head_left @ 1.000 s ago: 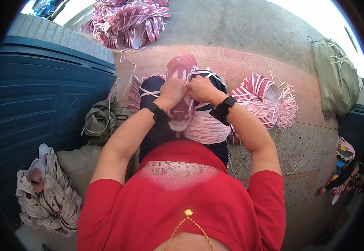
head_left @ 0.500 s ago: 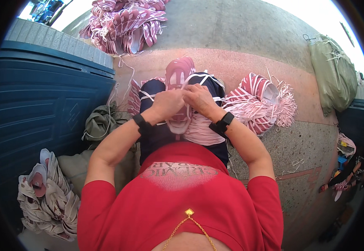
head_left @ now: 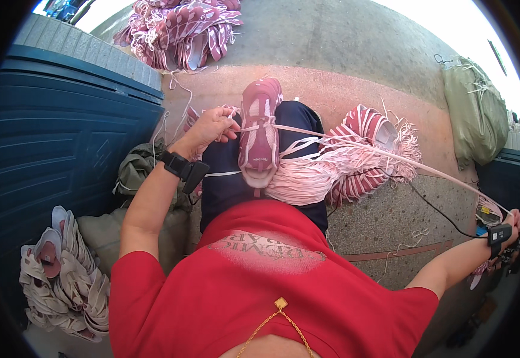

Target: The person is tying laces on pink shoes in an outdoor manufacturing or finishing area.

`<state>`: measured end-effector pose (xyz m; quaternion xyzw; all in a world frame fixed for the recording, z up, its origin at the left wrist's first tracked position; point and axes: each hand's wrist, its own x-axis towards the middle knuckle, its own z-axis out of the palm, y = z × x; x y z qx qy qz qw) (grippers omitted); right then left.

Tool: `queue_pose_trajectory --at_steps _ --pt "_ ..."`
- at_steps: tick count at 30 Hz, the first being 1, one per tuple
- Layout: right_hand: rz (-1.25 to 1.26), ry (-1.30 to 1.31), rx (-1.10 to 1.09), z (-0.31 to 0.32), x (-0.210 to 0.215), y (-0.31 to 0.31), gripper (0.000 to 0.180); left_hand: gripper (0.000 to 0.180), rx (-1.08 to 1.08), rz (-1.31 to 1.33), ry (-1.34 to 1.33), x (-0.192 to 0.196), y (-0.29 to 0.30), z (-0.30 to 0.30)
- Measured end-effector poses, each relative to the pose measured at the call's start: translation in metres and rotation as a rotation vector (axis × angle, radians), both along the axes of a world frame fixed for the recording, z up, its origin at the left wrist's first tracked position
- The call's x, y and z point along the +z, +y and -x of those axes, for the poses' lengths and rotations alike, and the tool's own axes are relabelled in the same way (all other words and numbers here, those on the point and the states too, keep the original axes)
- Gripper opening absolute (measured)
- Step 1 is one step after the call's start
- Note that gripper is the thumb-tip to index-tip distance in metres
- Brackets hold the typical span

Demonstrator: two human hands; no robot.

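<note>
"Pink shoe (head_left: 260, 149) first: where does it lie?"

"On the lap, over the dark trousers (head_left: 221, 194), toe pointing away, opening toward the red shirt (head_left: 224, 304)."

"And the hands?"

"The left hand (head_left: 213, 126), just beside the shoe, appears to pinch a short length of the pale lace (head_left: 299, 130). Far out at the right edge, the right hand (head_left: 512, 224) looks closed on the long stretch, which runs taut from the shoe; its exact grip is too small to tell."

"So what's done?"

"The lace crosses the shoe toward the toe. I see none over the part nearer the opening, so I'd judge the lacing only begun."

"And left?"

"That nearer part, by my reading. Further off, a bundle of pale pink strands (head_left: 302, 179) lies over the right thigh, striped pink shoes (head_left: 361, 122) lie to the right, and a heap of pink shoes (head_left: 182, 30) sits farthest away. Whether those are laced, I cannot tell."
</note>
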<state>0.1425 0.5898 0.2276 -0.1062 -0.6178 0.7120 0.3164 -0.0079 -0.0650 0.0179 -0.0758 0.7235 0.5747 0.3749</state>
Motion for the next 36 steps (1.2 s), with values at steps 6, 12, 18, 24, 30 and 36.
queue_pose_trajectory --at_steps 6,12,18,24,30,36 --pt "0.056 -0.241 -0.130 0.036 -0.109 -0.056 0.017 0.025 -0.093 0.056 0.086 -0.016 0.019 0.003" --pt "-0.443 -0.542 0.686 0.113 -0.231 -0.291 0.024 0.025 -0.332 0.337 0.660 -0.044 0.076 0.028" --pt "-1.026 -0.405 0.977 0.071 -0.228 -0.393 0.045 0.026 -0.514 0.602 0.737 -0.047 0.085 0.038" --pt "-0.853 -0.593 1.053 0.032 -0.187 -0.321 0.036 0.027 -0.455 0.591 0.782 -0.046 0.088 0.030" --pt "-0.725 -0.470 0.597 0.090 -0.207 -0.340 0.029 0.022 0.056 -0.028 0.130 -0.031 0.037 -0.011" --pt "-1.179 -0.398 0.865 0.131 -0.252 -0.434 0.027 0.028 0.148 -0.032 0.054 -0.023 0.002 -0.041"
